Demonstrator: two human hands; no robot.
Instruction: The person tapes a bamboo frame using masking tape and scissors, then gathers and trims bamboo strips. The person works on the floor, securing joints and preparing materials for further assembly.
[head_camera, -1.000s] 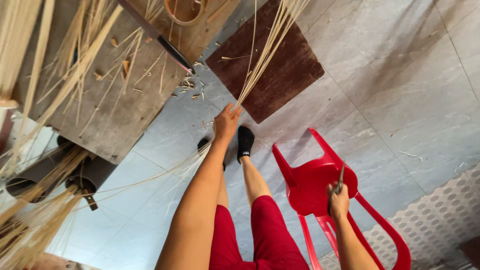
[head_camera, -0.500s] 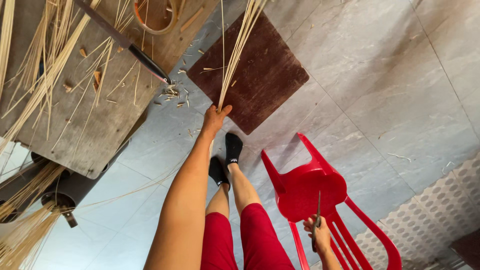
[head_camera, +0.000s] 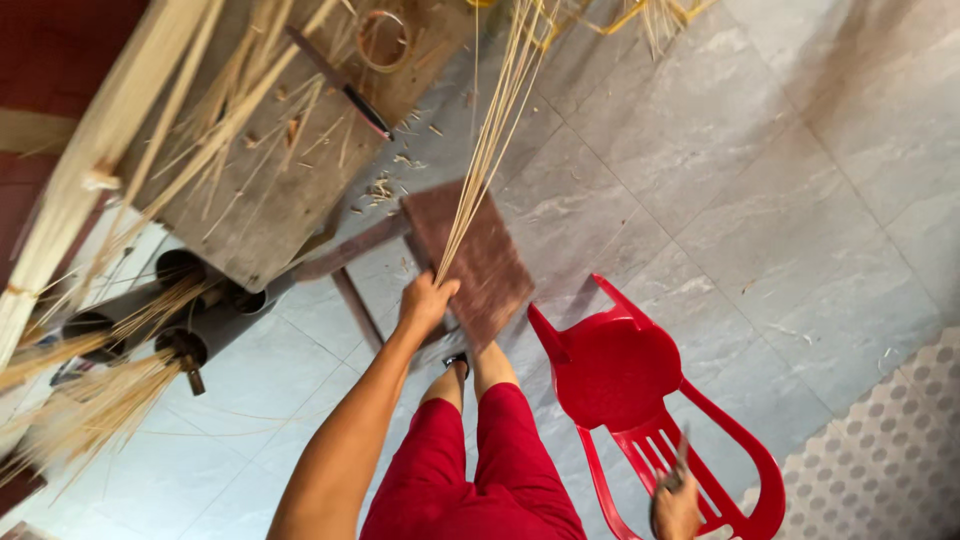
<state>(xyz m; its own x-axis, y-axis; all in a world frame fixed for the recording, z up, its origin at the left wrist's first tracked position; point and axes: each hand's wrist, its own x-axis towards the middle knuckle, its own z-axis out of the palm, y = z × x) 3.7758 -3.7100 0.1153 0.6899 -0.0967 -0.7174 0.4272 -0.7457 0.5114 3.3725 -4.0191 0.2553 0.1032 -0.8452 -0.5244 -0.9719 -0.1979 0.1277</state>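
My left hand (head_camera: 425, 300) is stretched forward and closed around the lower end of a bundle of long thin pale cane strips (head_camera: 492, 135), which fans away over the floor. My right hand (head_camera: 678, 505) sits at the bottom edge, above the red plastic chair (head_camera: 620, 375), gripping a thin dark tool (head_camera: 681, 455) that is blurred. My legs in red trousers (head_camera: 470, 470) are below the left arm.
A brown mat (head_camera: 485, 255) lies on the grey tiled floor under the strips. At left is a wooden board (head_camera: 260, 190) with a dark-handled blade (head_camera: 345, 85), a ring (head_camera: 382, 38) and shavings. Dark tubes (head_camera: 180, 320) hold more strips.
The view has shifted, so the mat and chair sit lower and more central. My left hand still grips the strips. My right hand has dropped toward the bottom edge.
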